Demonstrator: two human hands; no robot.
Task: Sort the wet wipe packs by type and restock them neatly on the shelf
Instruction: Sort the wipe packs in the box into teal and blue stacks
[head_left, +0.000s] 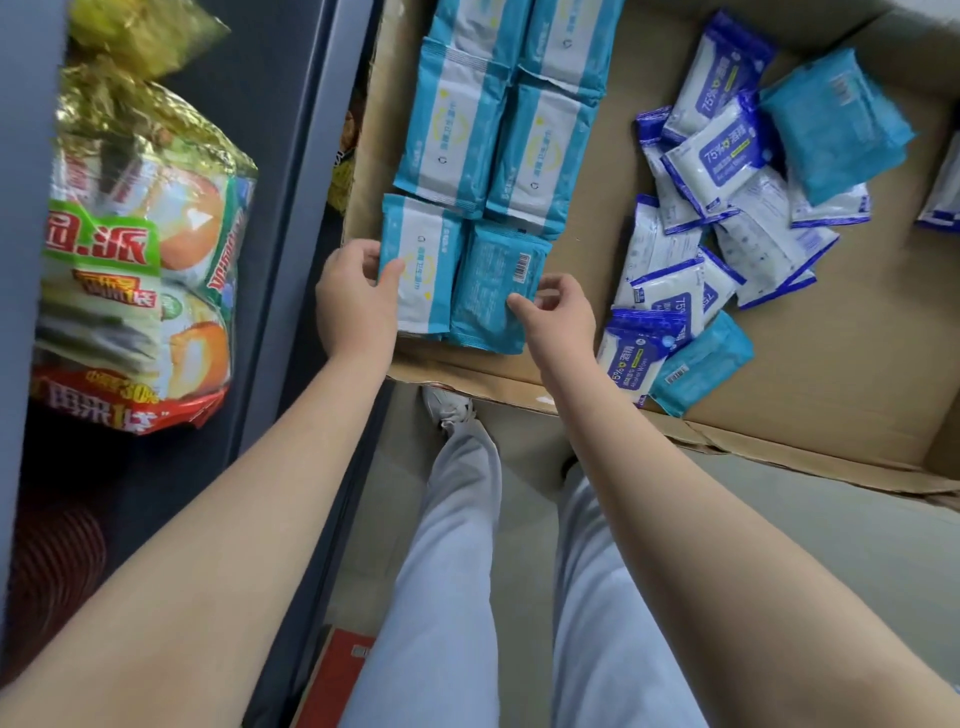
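Teal-and-white wet wipe packs lie in two neat columns (498, 119) on a cardboard shelf surface (831, 374). At the near end, my left hand (356, 296) grips the left edge of a face-up teal pack (423, 265). Beside it lies a face-down teal pack (493, 291) with a barcode; my right hand (558, 312) touches its right edge with thumb and fingertips. To the right, dark-blue-and-white 75% alcohol wipe packs (722, 208) lie in a loose heap, with teal packs mixed in at the top (836, 124) and at the bottom (701, 369).
A dark grey upright (306, 156) divides the cardboard from a left bay holding bagged snacks (140, 260). My legs in light trousers (467, 571) stand below the cardboard's front edge. A red box (337, 675) sits on the floor.
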